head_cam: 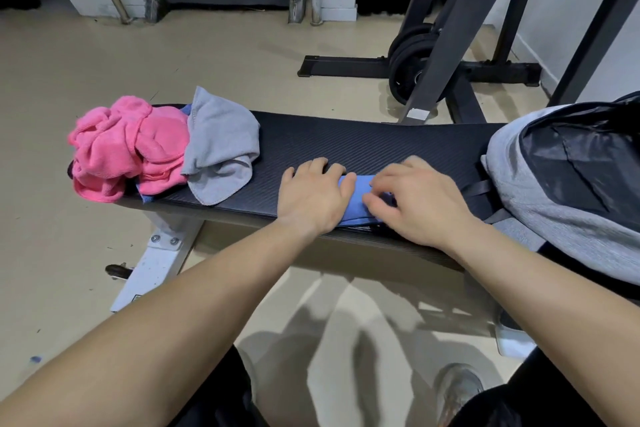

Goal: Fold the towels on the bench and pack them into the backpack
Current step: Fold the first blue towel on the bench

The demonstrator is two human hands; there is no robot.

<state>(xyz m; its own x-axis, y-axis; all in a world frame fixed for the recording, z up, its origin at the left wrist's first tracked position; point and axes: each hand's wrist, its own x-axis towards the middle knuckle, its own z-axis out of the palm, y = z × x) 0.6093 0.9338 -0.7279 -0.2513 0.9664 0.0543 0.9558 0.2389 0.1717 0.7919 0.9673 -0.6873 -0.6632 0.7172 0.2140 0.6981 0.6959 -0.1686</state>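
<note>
Left hand [313, 196] presses flat on blue towel [356, 199], right hand [415, 199] pinches its fold, at the worktop [346, 142] front edge. 1 towel mid-fold. Pink towel [128, 146] and grey towel [221, 146] crumpled at left end. Backpack [554, 204] open at right, contents unclear.
</note>
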